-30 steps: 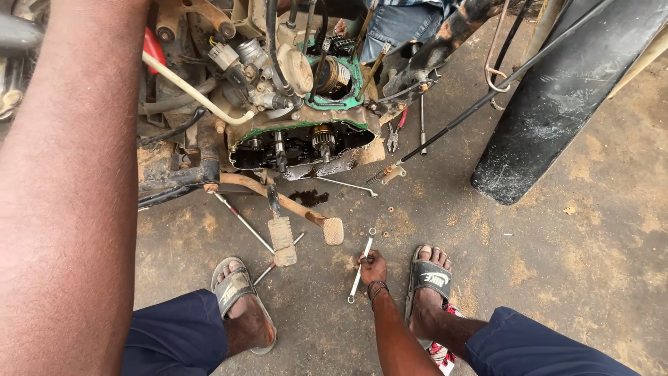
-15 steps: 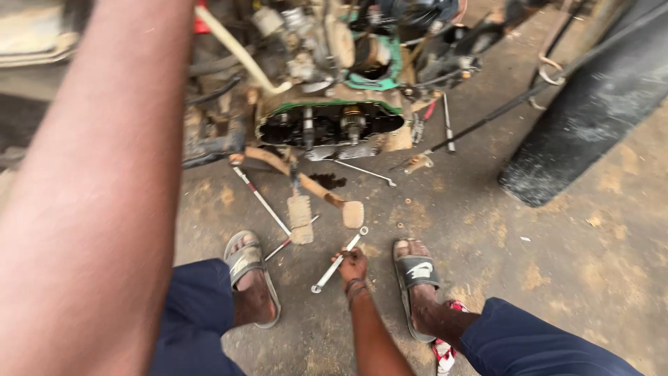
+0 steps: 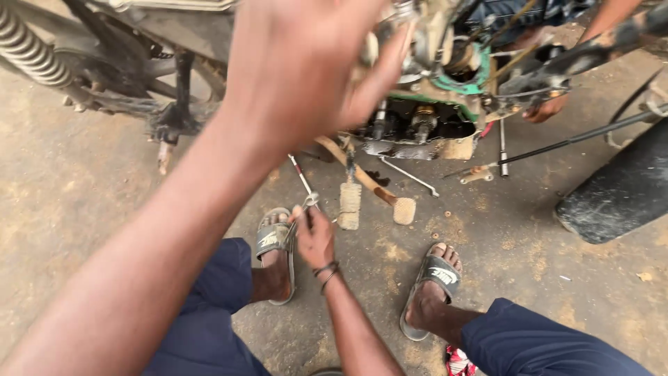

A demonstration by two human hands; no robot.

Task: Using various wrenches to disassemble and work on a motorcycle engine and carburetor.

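Head view, one entry: right hand (image 3: 314, 235), a second ago flat on a wrench on the floor, now has its grip closed round that wrench (image 3: 304, 207) and raised off the concrete floor (image 3: 83, 209), while left hand (image 3: 306, 63) hovers blurred, fingers spread and empty, near the opened engine (image 3: 417, 129).

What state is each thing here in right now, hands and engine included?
Right hand: closed around a wrench.
Wrench: lifted off the ground, gripped.
Left hand: raised near the camera, blurred, fingers spread, holding nothing visible.
Engine: cover off, inner parts exposed.
Green gasket: in place on the engine rim.
Sandals: on both feet.
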